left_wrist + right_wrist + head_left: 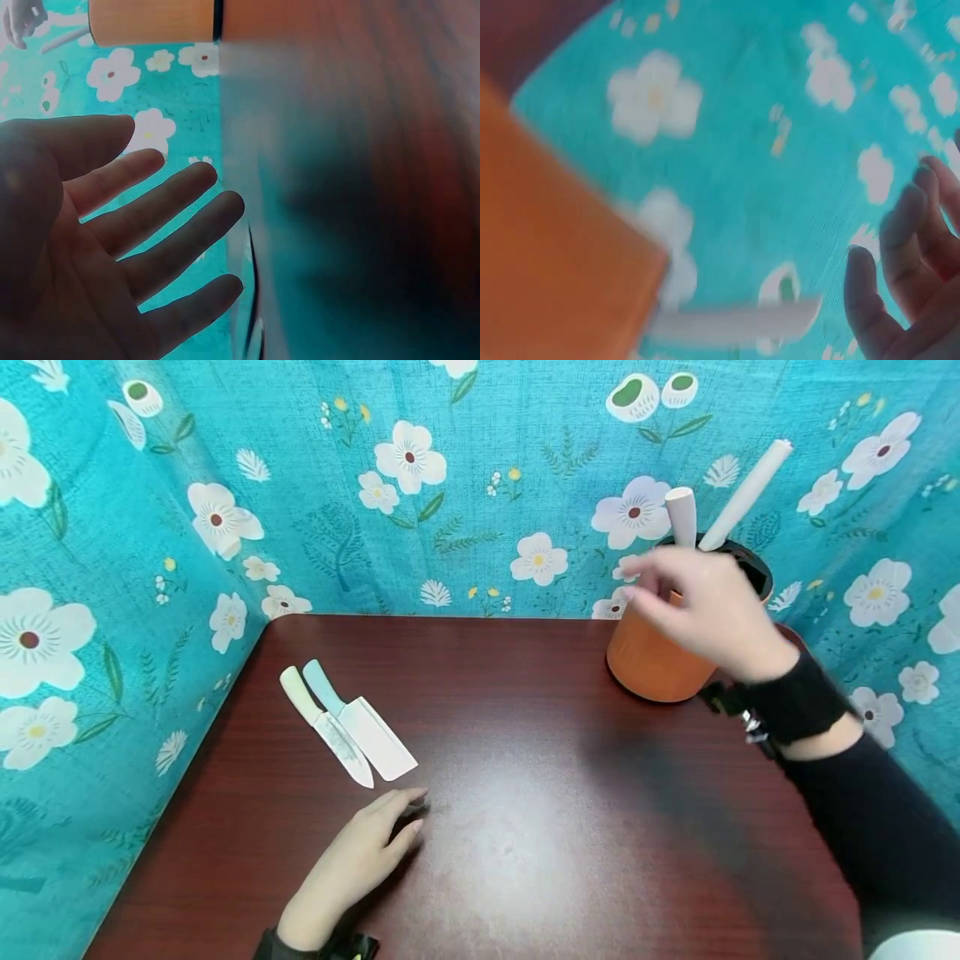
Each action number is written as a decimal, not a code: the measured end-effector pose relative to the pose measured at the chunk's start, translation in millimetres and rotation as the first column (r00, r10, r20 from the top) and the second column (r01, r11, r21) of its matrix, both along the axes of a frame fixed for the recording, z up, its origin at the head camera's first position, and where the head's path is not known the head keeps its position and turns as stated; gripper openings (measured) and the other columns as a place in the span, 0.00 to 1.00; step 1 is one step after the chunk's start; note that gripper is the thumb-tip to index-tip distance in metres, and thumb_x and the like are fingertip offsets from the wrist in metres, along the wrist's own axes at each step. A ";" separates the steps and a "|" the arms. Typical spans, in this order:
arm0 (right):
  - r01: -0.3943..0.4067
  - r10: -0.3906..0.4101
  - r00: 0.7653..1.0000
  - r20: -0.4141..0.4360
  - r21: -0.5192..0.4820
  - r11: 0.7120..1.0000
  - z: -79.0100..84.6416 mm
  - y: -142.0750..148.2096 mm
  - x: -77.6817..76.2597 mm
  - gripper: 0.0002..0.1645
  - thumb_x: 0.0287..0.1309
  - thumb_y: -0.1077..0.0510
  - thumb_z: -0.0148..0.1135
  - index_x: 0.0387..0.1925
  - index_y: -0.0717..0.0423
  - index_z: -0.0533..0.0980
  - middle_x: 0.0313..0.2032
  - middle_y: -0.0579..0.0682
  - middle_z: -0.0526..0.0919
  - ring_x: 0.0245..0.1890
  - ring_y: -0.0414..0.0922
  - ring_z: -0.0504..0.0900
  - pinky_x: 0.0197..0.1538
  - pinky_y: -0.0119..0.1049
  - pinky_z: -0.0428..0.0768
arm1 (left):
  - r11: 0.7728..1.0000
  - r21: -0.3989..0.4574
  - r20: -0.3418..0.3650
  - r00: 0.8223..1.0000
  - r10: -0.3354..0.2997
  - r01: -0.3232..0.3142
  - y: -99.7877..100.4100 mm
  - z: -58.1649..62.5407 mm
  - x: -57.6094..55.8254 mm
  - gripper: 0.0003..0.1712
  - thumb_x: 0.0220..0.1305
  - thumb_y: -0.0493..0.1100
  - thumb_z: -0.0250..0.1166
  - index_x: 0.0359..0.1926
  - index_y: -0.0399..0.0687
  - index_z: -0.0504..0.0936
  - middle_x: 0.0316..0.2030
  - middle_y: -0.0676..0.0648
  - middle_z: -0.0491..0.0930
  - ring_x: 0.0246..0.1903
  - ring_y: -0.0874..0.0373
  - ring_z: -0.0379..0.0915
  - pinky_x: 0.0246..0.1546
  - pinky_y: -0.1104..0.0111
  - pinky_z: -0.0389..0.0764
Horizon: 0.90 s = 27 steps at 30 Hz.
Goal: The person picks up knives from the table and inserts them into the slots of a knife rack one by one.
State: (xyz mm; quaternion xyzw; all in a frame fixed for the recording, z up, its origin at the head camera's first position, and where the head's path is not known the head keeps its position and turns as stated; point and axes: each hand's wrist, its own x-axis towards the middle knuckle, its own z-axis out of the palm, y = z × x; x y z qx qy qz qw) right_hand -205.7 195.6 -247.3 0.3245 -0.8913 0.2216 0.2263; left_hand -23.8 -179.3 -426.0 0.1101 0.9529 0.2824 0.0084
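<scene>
My right hand (712, 606) is raised in front of an orange round holder (652, 660), its fingers loosely bent with nothing between them. Two white handles, one short (681, 517) and one long (750, 493), stick up out of the holder. In the right wrist view a pale handle (735, 322) shows blurred beside the fingers (907, 232), apart from them. My left hand (360, 852) is low over the table, fingers relaxed and holding nothing. Just beyond it lie a knife with a cream handle (300, 695) and a cleaver with a light-blue handle (324, 687), side by side.
A dark red-brown table (480, 693) carries everything. Teal flowered cloth (480, 510) hangs along its back and left side. The holder stands near the back right corner. Part of a white round thing (918, 943) shows at the lower right.
</scene>
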 end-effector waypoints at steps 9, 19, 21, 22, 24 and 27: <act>-0.145 0.169 0.946 0.275 -0.105 0.984 -86.7 -39.6 42.9 0.06 0.66 0.56 0.65 0.42 0.46 0.85 0.32 0.39 0.85 0.26 0.33 0.73 0.32 0.29 0.73 | 0.999 -0.043 -0.021 0.999 -0.027 0.026 -2.0 13.3 -15.0 0.21 0.70 0.42 0.64 0.62 0.44 0.78 0.55 0.46 0.84 0.58 0.51 0.81 0.57 0.54 0.80; -0.202 0.199 0.881 0.430 -0.040 0.979 -137.8 -51.9 52.7 0.08 0.66 0.57 0.65 0.45 0.47 0.84 0.35 0.39 0.86 0.30 0.32 0.76 0.35 0.29 0.76 | 0.988 -0.108 -0.088 0.991 0.103 -0.113 -39.9 25.7 -46.8 0.20 0.70 0.42 0.61 0.61 0.48 0.80 0.50 0.44 0.87 0.47 0.47 0.85 0.43 0.48 0.82; -0.211 0.201 0.869 0.452 -0.028 0.977 -144.5 -52.8 52.7 0.09 0.65 0.58 0.64 0.45 0.48 0.84 0.35 0.39 0.87 0.31 0.32 0.77 0.36 0.29 0.77 | 0.979 -0.116 -0.107 0.982 0.156 -0.169 -56.1 28.1 -57.0 0.20 0.70 0.42 0.59 0.61 0.47 0.80 0.47 0.41 0.87 0.44 0.44 0.85 0.39 0.46 0.81; -0.215 0.202 0.863 0.463 -0.025 0.976 -147.4 -53.1 52.0 0.09 0.65 0.57 0.64 0.45 0.48 0.84 0.35 0.39 0.87 0.32 0.32 0.77 0.36 0.29 0.77 | 0.971 -0.119 -0.121 0.974 0.192 -0.206 -65.8 28.8 -63.2 0.20 0.70 0.42 0.58 0.61 0.46 0.79 0.46 0.40 0.87 0.43 0.43 0.85 0.38 0.46 0.81; -0.221 0.205 0.849 0.488 -0.024 0.975 -152.3 -53.1 50.3 0.09 0.66 0.57 0.63 0.46 0.49 0.84 0.35 0.40 0.87 0.32 0.32 0.77 0.36 0.29 0.77 | 0.947 -0.121 -0.139 0.950 0.280 -0.297 -87.1 29.7 -76.2 0.22 0.70 0.43 0.56 0.62 0.43 0.77 0.45 0.37 0.86 0.42 0.39 0.83 0.36 0.44 0.79; -0.221 0.205 0.822 0.532 -0.033 0.975 -159.1 -52.3 47.4 0.10 0.67 0.57 0.62 0.47 0.52 0.84 0.36 0.42 0.87 0.31 0.33 0.76 0.36 0.29 0.76 | 0.889 -0.128 -0.102 0.898 0.428 -0.439 -119.5 28.2 -97.0 0.25 0.71 0.44 0.53 0.65 0.38 0.72 0.43 0.34 0.83 0.39 0.36 0.81 0.31 0.48 0.77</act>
